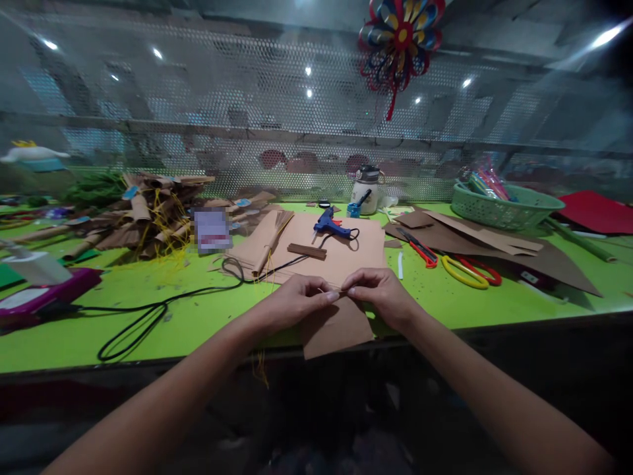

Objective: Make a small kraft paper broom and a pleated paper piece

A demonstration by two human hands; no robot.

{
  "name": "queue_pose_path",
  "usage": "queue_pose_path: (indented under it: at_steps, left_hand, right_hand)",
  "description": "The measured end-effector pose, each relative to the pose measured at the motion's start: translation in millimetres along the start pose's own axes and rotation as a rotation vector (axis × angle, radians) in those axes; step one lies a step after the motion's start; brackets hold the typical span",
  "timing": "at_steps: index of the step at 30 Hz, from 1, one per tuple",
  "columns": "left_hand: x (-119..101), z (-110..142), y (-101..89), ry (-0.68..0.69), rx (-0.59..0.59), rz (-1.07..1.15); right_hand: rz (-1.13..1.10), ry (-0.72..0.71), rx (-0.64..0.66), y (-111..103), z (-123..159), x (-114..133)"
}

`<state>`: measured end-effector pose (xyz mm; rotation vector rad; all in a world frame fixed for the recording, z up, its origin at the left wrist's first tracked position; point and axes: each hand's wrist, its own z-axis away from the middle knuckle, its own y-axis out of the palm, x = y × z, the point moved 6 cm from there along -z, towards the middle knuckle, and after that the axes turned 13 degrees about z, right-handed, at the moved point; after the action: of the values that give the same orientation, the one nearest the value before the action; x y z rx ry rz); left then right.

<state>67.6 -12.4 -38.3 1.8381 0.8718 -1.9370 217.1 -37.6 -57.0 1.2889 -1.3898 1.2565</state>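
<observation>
Both of my hands meet over the table's front edge at the top of a piece of brown paper (336, 328). My left hand (301, 300) pinches the paper's upper edge between thumb and fingers. Close beside it, my right hand (382, 294) pinches the same edge, which looks folded or rolled there. The paper's lower part hangs toward me past the table edge. Just beyond my hands lie flat brown sheets (363, 254), with a blue glue gun (330, 224), a small stack of dark brown strips (306, 251) and a rolled paper piece with a fringed end (271, 245) on them.
Red-handled scissors (420, 249) and yellow-and-red scissors (467, 270) lie right. A black cord (163, 305) crosses the left side to a purple power strip (54, 297). Rolled paper bundles (148, 218) are heaped left. A bottle (366, 188) and green basket (509, 204) stand behind.
</observation>
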Motion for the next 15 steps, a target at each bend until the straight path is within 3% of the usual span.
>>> queue_pose_path:
  at_steps: [5, 10, 15]
  left_hand:
    - [0.8, 1.0, 0.9, -0.005, 0.021, 0.009]
    - [-3.9, 6.0, 9.8, 0.008, 0.15, 0.098]
    - [-0.7, 4.6, 2.6, -0.025, 0.03, 0.101]
  right_hand:
    - [0.061, -0.027, 0.029, 3.5, 1.1, 3.1]
    - [0.181, -0.149, 0.074, 9.1, 4.7, 17.7]
    - [0.155, -0.113, 0.016, 4.2, 6.2, 13.9]
